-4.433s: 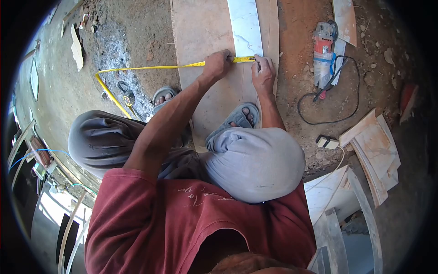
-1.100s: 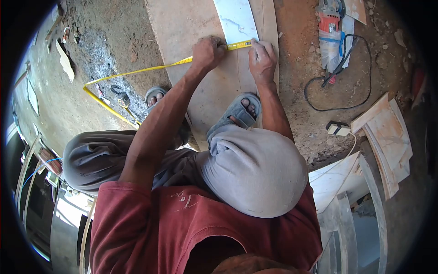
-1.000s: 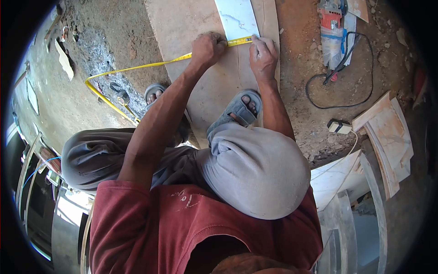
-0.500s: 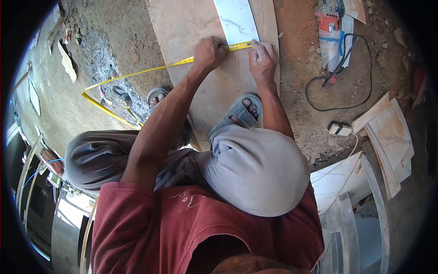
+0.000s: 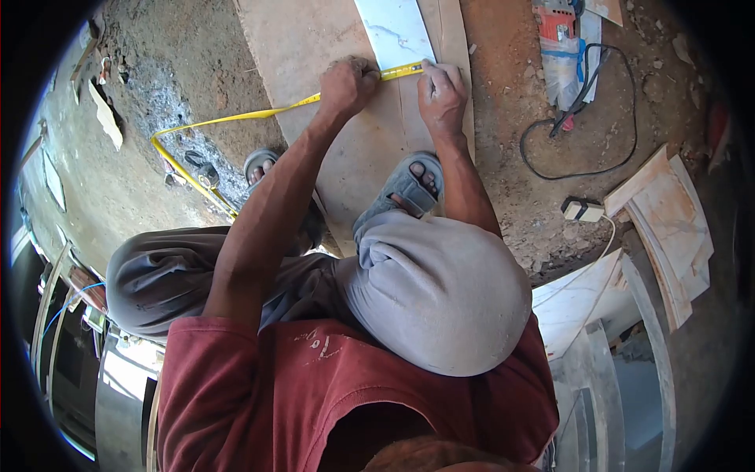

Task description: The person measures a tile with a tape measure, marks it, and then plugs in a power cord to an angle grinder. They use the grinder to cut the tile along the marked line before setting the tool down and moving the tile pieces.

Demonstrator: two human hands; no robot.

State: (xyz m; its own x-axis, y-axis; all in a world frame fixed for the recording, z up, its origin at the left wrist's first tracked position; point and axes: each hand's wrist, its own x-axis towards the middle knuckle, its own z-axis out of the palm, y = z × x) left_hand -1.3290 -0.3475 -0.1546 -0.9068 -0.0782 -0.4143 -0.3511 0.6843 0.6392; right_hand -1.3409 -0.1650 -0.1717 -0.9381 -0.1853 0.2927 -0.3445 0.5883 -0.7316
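A yellow tape measure (image 5: 403, 71) is stretched between my two hands, across the near end of a white marbled tile strip (image 5: 395, 35). My left hand (image 5: 348, 85) is closed around the tape just left of the strip. At the strip's right corner, the fingers of my right hand (image 5: 442, 96) pinch the tape's end. The strip lies on a large brownish board (image 5: 303, 47). From my left hand the slack tape runs out leftward, bends sharply and comes back toward my left knee. Its far end passes out of sight behind my left forearm.
An angle grinder (image 5: 560, 47) with a black cord (image 5: 523, 149) lies on the dirt at right. A socket block (image 5: 582, 209) and stacked tile offcuts (image 5: 664, 212) sit nearer. My sandalled foot (image 5: 409, 185) rests on the board. Broken pieces (image 5: 105, 114) lie at far left.
The view has shifted slightly, so both hands and the strip appear a little farther left and up. The loose loop of tape has changed shape and twisted. Both hands keep their hold.
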